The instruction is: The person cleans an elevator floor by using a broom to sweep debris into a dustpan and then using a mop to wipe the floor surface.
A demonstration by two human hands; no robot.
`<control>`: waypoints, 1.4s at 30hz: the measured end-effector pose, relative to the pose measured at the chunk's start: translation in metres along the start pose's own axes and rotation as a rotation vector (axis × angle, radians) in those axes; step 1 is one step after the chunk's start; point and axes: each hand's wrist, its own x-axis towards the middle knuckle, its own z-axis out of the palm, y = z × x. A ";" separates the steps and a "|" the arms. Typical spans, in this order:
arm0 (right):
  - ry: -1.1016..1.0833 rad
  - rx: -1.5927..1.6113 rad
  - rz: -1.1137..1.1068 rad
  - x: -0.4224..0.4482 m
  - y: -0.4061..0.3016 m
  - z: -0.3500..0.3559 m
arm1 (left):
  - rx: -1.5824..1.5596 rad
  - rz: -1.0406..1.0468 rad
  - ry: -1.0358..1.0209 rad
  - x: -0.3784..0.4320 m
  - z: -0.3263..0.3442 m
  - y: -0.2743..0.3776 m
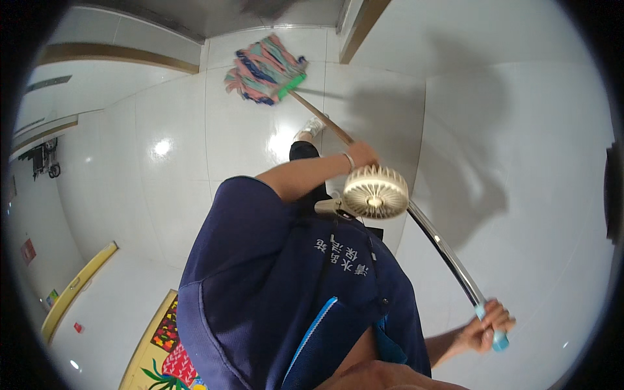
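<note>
My left hand is closed around the middle of the mop pole, partly behind a beige portable fan that hangs before my chest. My right hand grips the pole's upper end, by its light blue grip. The pole slants down from the lower right to a green mop clamp. From this clamp a mop head of pink, grey-green and dark blue cloth strips spreads over the pale tiled floor, slightly blurred.
One light shoe stands near the pole's lower part. Brown-edged wall corners flank a darker floor area beyond the mop. A pale wall rises at right. A wheelchair stands far left; a yellow-framed colourful panel is at lower left.
</note>
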 end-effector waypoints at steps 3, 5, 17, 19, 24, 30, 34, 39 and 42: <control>0.070 -0.039 -0.043 0.001 -0.065 -0.018 | -0.276 0.184 0.038 0.009 0.031 0.074; 0.089 -0.063 -0.133 -0.002 -0.099 -0.007 | -0.409 0.253 -0.038 0.011 0.025 0.123; -0.172 0.637 -0.212 0.000 -0.044 0.007 | -0.355 0.222 -0.190 0.010 0.034 0.075; -0.023 0.644 -0.274 0.002 -0.003 0.009 | -0.275 0.116 -0.119 0.009 0.018 0.022; 0.235 0.021 -0.202 0.006 0.131 0.106 | 0.072 -0.165 0.204 -0.010 -0.035 -0.159; -0.153 0.287 0.021 0.007 0.194 0.175 | 0.144 -0.491 0.338 -0.079 -0.041 -0.268; -0.199 0.256 0.059 -0.005 0.179 0.143 | 0.199 -0.421 0.129 -0.086 0.003 -0.250; 0.123 -0.023 0.095 -0.052 0.106 0.040 | 0.079 -0.172 -0.248 -0.054 0.074 -0.152; 0.277 -0.199 0.056 -0.063 0.016 -0.014 | -0.156 0.019 -0.395 -0.008 0.073 -0.006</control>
